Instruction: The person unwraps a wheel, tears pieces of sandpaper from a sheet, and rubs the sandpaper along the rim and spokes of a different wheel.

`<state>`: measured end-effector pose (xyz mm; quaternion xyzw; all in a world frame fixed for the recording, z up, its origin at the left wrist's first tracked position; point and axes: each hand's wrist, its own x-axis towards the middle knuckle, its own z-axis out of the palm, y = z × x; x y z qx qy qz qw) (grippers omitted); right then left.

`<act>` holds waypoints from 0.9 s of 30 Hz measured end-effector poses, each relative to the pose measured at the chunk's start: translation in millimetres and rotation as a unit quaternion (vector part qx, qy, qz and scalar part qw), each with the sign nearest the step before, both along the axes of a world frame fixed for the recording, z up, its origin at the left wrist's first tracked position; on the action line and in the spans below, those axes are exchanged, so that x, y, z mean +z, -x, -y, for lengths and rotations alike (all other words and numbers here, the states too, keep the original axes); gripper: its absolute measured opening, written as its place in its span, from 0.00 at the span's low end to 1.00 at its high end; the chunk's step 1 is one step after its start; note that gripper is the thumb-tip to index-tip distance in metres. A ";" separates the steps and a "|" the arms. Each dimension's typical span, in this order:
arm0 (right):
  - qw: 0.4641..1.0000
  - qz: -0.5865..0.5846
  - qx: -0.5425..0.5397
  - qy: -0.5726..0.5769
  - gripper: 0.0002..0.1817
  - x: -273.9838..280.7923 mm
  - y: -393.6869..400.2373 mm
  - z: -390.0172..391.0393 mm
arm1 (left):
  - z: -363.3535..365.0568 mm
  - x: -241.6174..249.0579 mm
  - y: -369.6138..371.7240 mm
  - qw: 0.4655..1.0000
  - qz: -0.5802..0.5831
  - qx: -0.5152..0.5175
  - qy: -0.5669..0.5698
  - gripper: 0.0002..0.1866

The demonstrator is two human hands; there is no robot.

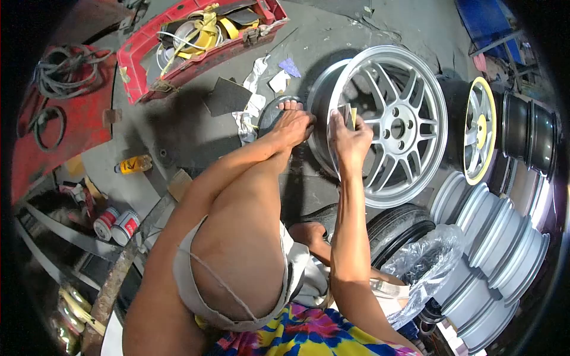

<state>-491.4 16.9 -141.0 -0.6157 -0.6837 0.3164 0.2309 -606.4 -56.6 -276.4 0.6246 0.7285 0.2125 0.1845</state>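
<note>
A silver multi-spoke wheel rim [436, 127] stands on its edge on the grey floor, in front of me and to the right. At its left edge, my right hand [350, 139] pinches a small folded piece of sandpaper [353, 117], dark with a yellowish side, against the rim's lip. My left hand [294, 127] is beside the rim's barrel, above my foot, with its fingers curled; what they hold, if anything, is hidden.
A red toolbox [136, 80] with tape and cables lies at the upper left. An orange bottle [133, 164] and two cans [125, 228] are at the left. A yellow-edged rim [493, 121], stacked silver rims [490, 234] and a tyre [395, 228] fill the right.
</note>
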 end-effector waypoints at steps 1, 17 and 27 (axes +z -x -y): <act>0.999 -0.004 0.012 -0.052 0.15 -10.2 -1.8 -3.1 | -0.9 0.6 3.0 1.000 0.002 0.000 0.004 0.10; 0.987 0.025 0.099 0.127 0.16 11.8 -15.5 -18.4 | -4.8 0.8 3.0 0.995 0.057 -0.015 0.079 0.17; 0.984 0.034 0.142 0.101 0.15 20.0 -32.9 -4.3 | -5.5 2.8 2.6 0.998 0.003 -0.039 0.054 0.16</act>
